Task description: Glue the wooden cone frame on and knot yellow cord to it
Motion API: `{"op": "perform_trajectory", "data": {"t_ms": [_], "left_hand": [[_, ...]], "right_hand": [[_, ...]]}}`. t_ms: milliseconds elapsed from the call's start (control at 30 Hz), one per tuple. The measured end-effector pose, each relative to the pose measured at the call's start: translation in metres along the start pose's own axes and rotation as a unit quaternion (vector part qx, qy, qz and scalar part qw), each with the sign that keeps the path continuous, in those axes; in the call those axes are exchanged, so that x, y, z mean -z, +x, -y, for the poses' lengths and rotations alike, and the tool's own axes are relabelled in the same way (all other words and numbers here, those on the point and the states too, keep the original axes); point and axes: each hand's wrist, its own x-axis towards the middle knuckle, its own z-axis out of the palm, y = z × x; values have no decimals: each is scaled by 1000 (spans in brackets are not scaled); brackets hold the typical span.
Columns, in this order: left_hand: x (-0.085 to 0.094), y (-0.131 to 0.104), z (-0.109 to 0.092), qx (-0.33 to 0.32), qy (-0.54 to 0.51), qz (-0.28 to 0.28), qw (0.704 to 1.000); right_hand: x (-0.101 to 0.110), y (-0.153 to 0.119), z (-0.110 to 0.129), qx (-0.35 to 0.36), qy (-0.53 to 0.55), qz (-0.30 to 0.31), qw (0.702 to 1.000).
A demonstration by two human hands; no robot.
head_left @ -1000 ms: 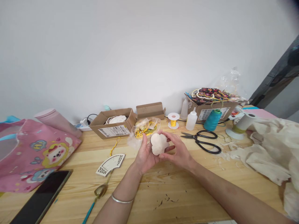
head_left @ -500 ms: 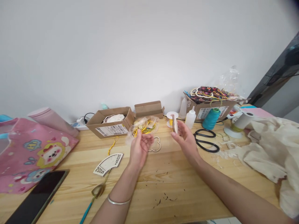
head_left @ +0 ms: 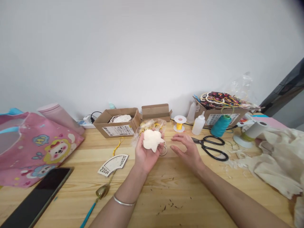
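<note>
A pale, flower-shaped piece (head_left: 152, 140) rests in my left hand (head_left: 145, 160), its broad face turned up and the fingers curled round its edges. To the right of it my right hand (head_left: 187, 149) hovers above the wooden table with thumb and fingers apart and nothing between them. A thin scalloped outline ring (head_left: 165, 148) lies on the table, partly hidden behind my left hand. Just behind the flower piece is a clear bag with yellow cords (head_left: 161, 124). Black-handled scissors (head_left: 213, 147) lie to the right of my right hand.
Cardboard boxes (head_left: 118, 128) stand along the wall, with a yellow thread spool (head_left: 180, 124), a squeeze bottle (head_left: 199, 124) and a teal thread cone (head_left: 220, 126). At left are a fan-shaped piece (head_left: 113, 164), a spoon (head_left: 102, 191), a phone (head_left: 38, 198) and a pink bag (head_left: 47, 148). Cream cloth (head_left: 273, 164) lies right.
The flower piece has passed from my right hand into my left and now shows its flat face. My right hand has opened and is empty. The view has shifted slightly.
</note>
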Motion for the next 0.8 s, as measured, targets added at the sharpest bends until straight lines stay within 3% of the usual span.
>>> {"op": "perform_trajectory", "data": {"t_ms": [133, 300, 367, 467, 533, 633, 700, 800], "left_hand": [[0, -1, -16, -78, -53, 12, 996], [-1, -2, -16, -84, -32, -4, 996], [-1, -3, -15, -78, -21, -9, 997], [-1, -3, -14, -60, -4, -7, 998], [-2, -4, -13, -49, 18, -12, 999], [-4, -4, -9, -41, 53, -14, 998], [-4, -3, -7, -32, 61, -15, 997], [-2, -1, -5, -5, 60, -30, 998]], "right_hand": [[-12, -1, -5, 76, -75, 98, 989], [-15, -1, -1, 93, -106, 200, 970], [-6, 2, 0, 66, -78, 229, 968], [15, 8, 1, -64, 18, 252, 965], [27, 12, 2, -147, 125, 234, 953], [37, 17, 4, -184, 226, 143, 946], [37, 17, 6, -161, 204, 83, 962], [34, 12, 10, -26, 81, 46, 995]]}}
